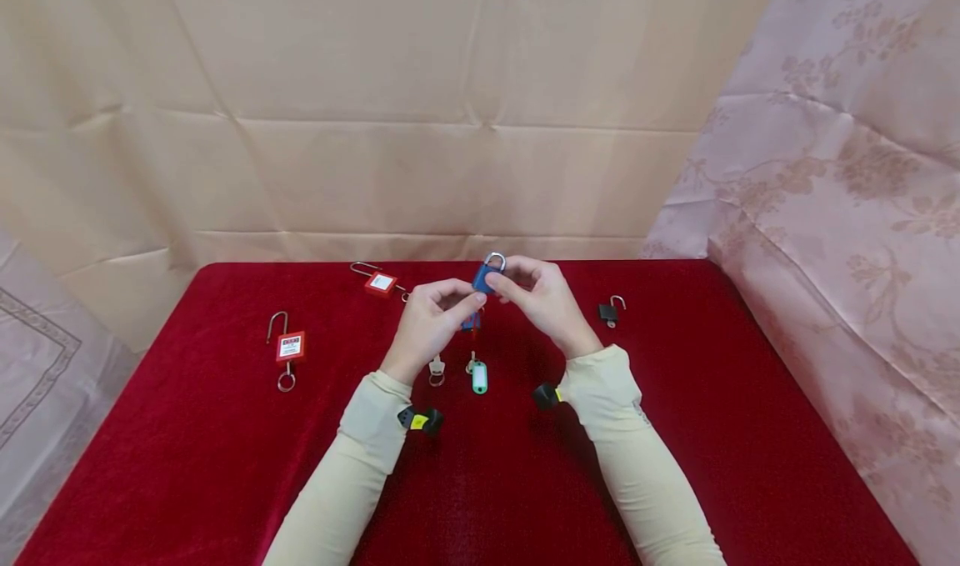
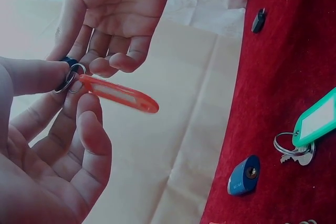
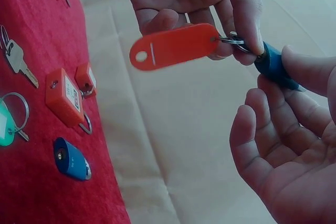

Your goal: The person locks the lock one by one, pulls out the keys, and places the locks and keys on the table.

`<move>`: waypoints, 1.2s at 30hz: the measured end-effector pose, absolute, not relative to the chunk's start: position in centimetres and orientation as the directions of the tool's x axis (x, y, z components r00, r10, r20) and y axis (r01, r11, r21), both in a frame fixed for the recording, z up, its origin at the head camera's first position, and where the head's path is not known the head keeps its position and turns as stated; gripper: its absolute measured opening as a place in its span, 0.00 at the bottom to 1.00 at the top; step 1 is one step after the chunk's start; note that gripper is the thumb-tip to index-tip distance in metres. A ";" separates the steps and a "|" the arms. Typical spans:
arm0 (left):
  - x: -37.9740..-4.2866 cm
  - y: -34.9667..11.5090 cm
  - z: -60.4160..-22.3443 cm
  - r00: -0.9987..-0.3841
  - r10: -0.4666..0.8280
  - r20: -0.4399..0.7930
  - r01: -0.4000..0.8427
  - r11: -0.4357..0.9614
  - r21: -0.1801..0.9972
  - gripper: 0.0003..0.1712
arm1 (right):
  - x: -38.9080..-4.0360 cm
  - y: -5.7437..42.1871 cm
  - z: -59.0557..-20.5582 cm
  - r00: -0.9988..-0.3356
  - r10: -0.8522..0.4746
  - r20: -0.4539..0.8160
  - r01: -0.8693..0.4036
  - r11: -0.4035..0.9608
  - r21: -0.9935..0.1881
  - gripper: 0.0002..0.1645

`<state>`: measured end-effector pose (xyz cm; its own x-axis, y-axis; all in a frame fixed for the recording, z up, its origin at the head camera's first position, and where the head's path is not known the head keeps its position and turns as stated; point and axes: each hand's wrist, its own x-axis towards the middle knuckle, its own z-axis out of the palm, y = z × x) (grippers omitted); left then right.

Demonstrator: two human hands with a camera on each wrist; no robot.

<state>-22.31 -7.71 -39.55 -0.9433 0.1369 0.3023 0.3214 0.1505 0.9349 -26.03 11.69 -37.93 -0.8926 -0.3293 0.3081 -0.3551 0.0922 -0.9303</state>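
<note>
My right hand (image 1: 546,303) holds a blue padlock (image 1: 482,280) above the table, thumb against its body and the silver shackle pointing up and away. At the lock's bottom end, my left hand (image 1: 429,324) pinches a key between thumb and forefinger; the key is mostly hidden by those fingers. A split ring (image 2: 77,72) hangs from it with an orange key tag (image 3: 176,48). In the right wrist view the left thumb (image 3: 248,17) comes right up to the keyhole end. Beneath the hands a second blue padlock (image 3: 73,161) rests on the red cloth.
On the red cloth are a red padlock (image 1: 291,347) at left, another red padlock (image 1: 381,283) farther back, and a black padlock (image 1: 609,314) at right with its shackle open. A loose key (image 1: 437,368) and a green key tag (image 1: 479,378) lie nearer me.
</note>
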 end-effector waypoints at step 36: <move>-22.7 -7.5 -39.9 -0.961 0.082 0.264 0.274 0.144 0.951 0.11 | -26.5 14.3 -36.9 -0.938 -0.188 0.292 -0.287 -0.055 -0.956 0.17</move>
